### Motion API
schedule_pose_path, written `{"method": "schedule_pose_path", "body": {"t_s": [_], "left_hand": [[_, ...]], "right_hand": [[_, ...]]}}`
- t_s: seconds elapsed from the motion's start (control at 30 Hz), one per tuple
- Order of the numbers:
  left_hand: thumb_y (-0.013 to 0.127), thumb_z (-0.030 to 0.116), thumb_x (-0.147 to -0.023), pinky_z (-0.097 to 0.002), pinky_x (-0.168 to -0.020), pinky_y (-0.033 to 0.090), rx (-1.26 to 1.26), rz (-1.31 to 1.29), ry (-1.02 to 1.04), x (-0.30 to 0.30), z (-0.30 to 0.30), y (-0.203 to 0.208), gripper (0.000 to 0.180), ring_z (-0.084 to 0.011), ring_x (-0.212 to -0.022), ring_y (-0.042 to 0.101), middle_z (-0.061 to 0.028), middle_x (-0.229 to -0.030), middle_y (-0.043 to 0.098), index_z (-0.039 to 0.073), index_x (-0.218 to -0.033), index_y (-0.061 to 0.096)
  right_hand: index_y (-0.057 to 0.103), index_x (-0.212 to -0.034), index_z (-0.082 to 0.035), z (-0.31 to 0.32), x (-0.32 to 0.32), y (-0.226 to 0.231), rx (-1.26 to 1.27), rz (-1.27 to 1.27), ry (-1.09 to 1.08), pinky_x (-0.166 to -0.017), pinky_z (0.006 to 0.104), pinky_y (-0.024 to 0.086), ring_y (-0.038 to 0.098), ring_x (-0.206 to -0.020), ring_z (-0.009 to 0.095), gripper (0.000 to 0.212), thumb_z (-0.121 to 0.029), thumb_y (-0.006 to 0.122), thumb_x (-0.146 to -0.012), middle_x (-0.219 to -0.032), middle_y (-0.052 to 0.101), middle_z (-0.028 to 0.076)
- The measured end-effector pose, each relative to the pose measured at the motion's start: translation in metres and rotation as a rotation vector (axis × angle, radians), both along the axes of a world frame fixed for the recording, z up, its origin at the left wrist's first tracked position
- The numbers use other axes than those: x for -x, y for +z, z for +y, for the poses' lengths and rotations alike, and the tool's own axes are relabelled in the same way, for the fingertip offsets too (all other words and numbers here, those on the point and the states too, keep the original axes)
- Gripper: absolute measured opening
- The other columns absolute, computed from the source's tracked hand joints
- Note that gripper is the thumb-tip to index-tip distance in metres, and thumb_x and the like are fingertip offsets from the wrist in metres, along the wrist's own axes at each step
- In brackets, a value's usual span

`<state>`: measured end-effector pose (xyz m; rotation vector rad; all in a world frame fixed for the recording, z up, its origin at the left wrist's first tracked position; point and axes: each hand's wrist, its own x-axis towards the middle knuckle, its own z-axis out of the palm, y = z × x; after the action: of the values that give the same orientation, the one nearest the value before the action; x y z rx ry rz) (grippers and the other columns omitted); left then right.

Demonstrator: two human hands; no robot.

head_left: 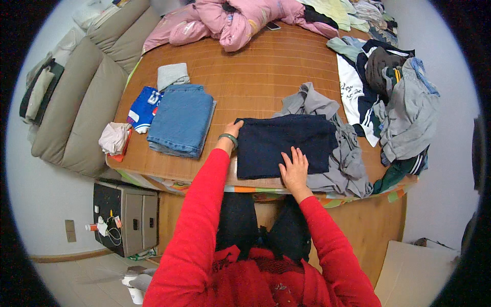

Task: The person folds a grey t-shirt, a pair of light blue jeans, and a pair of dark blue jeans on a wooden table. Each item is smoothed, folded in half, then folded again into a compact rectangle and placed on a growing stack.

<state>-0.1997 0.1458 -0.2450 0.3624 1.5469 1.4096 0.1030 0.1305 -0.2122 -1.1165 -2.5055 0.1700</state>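
Observation:
A dark navy garment (284, 146), folded into a flat rectangle, lies at the near edge of the bed in front of me. My left hand (233, 131), with a bangle at the wrist, grips its far left corner, thumb on top. Palm down on the lower right part of the cloth rests my right hand (294, 171), its fingers spread. Beneath and to the right of the navy garment, a crumpled grey garment (350, 158) sticks out. Left of my left hand sits a stack of folded blue jeans (180, 120).
Beside the jeans lie a folded light grey cloth (173, 75), a blue printed garment (143, 108) and a pale pink bundle (114, 138). Loose clothes (409, 107) heap up at the right. A pink quilt (230, 23) and a phone (273, 26) are at the far side. A nightstand (138, 215) stands lower left.

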Motion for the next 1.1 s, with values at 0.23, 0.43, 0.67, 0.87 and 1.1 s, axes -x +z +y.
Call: {"method": "schedule_pose_path", "body": {"t_s": [0.23,0.43,0.67,0.87,1.1], "left_hand": [[0.042,0.051,-0.095,-0.0376,-0.09,0.045,-0.108,-0.162,0.067,-0.013,-0.032,0.002,0.06,-0.0225,-0.102,0.058,-0.0134,-0.115,0.06,0.0,-0.124,0.052],[0.064,0.022,-0.087,-0.0351,-0.093,0.045,0.001,-0.043,-0.114,-0.07,-0.115,0.024,0.049,-0.0245,-0.107,0.056,-0.0113,-0.12,0.058,-0.001,-0.127,0.049],[0.056,0.008,-0.091,-0.0322,-0.09,0.047,-0.278,0.011,-0.076,-0.122,-0.125,0.127,0.041,-0.0191,-0.106,0.056,-0.009,-0.122,0.056,0.001,-0.13,0.046],[0.058,0.011,-0.088,-0.0282,-0.078,0.046,-0.366,0.411,-0.548,-0.172,-0.054,0.175,0.028,-0.0142,-0.091,0.053,-0.0089,-0.101,0.057,-0.001,-0.112,0.05],[0.059,0.025,-0.089,-0.0335,-0.083,0.046,-0.337,0.643,-0.791,-0.244,0.051,0.12,0.032,-0.0259,-0.093,0.059,-0.014,-0.099,0.061,0.0,-0.109,0.057]], "right_hand": [[0.046,-0.131,-0.009,0.008,0.005,0.036,0.083,0.221,-0.026,-0.102,0.0489,0.03,0.035,-0.127,0.037,0.055,-0.017,0.066,-0.08,-0.137,0.04,0.019],[0.049,-0.129,-0.013,0.015,0.031,0.05,0.004,0.256,-0.004,-0.104,0.0536,0.028,0.034,-0.128,0.038,0.057,-0.023,0.069,-0.077,-0.136,0.041,0.018],[0.053,-0.126,-0.01,0.007,0.043,0.026,0.086,0.309,-0.074,-0.106,0.0502,0.027,0.035,-0.129,0.035,0.045,-0.031,0.059,-0.086,-0.136,0.042,0.018],[0.054,-0.125,-0.007,0.035,0.026,-0.001,0.545,0.87,-0.121,-0.097,0.0361,0.039,0.05,-0.118,0.03,0.037,-0.025,0.054,-0.092,-0.123,0.055,0.017],[0.048,-0.129,-0.012,0.033,-0.021,-0.012,1.623,2.114,0.058,-0.098,0.0371,0.042,0.052,-0.115,0.021,0.046,-0.043,0.032,-0.099,-0.128,0.053,0.005]]}}
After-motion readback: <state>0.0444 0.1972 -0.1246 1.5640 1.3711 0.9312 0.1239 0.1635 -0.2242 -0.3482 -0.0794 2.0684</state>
